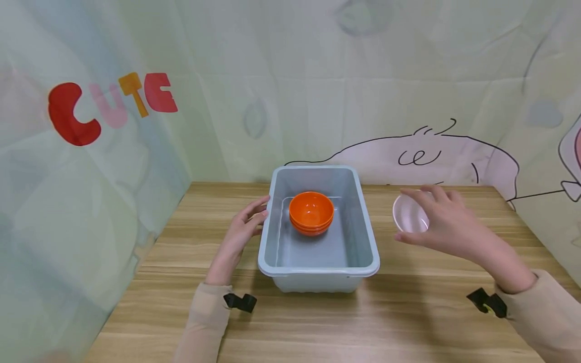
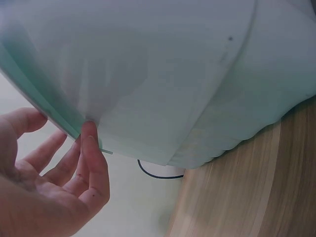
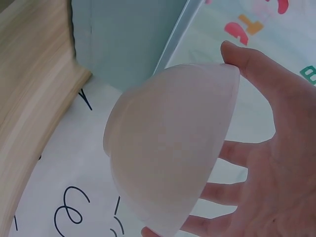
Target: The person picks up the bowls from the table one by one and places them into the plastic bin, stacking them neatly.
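A white bowl (image 3: 168, 143) is in my right hand (image 1: 447, 222), tilted, with its mouth toward the palm. The thumb presses one side of its rim, and spread fingers reach the opposite side. To the left of it stands a grey-blue plastic basin (image 1: 317, 270). A stack of orange bowls (image 1: 311, 212) sits upright inside, toward the back. My left hand (image 1: 240, 229) is at the basin's left side, its loosely bent fingers (image 2: 90, 140) touching the outside of the rim. None of those fingertips reaches over into the basin.
Basin and hands are over a wood-grain table (image 1: 299, 327). Behind it and to both sides hangs a printed cloth (image 1: 281, 91) with cartoon line drawings and coloured letters. Black straps (image 1: 240, 302) are on both wrists.
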A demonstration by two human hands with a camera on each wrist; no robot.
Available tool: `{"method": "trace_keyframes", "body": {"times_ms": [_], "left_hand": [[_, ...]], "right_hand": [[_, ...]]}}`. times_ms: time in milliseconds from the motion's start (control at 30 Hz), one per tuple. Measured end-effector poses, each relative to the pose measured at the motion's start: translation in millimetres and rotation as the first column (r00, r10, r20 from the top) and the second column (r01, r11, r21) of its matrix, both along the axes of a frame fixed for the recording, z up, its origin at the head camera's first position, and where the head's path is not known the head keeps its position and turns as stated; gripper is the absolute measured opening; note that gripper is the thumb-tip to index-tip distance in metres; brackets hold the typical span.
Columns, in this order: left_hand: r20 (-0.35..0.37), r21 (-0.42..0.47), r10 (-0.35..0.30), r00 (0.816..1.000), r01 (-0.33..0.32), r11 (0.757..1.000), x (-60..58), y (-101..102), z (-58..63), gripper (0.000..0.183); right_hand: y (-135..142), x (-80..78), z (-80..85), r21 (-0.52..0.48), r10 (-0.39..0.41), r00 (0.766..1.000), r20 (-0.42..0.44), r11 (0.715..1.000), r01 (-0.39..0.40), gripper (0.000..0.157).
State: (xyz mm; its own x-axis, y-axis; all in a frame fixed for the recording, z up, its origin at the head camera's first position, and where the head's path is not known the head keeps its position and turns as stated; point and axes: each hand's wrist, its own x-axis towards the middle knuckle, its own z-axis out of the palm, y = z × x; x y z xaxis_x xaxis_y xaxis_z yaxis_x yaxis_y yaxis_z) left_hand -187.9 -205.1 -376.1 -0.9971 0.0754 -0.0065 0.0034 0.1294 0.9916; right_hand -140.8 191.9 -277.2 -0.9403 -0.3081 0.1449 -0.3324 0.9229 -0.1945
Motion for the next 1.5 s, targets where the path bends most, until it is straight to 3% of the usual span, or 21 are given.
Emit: {"method": "trace_keyframes", "body": {"times_ms": [1500], "left_hand": [[0.011, -0.004, 0.009, 1.000, -0.009, 1.000, -1.5, 0, -1.3, 0.044]], "right_hand": [[-38, -4.7, 12.3, -0.041, 0.045, 0.999, 0.014, 0.998, -0.044, 0.090]]}}
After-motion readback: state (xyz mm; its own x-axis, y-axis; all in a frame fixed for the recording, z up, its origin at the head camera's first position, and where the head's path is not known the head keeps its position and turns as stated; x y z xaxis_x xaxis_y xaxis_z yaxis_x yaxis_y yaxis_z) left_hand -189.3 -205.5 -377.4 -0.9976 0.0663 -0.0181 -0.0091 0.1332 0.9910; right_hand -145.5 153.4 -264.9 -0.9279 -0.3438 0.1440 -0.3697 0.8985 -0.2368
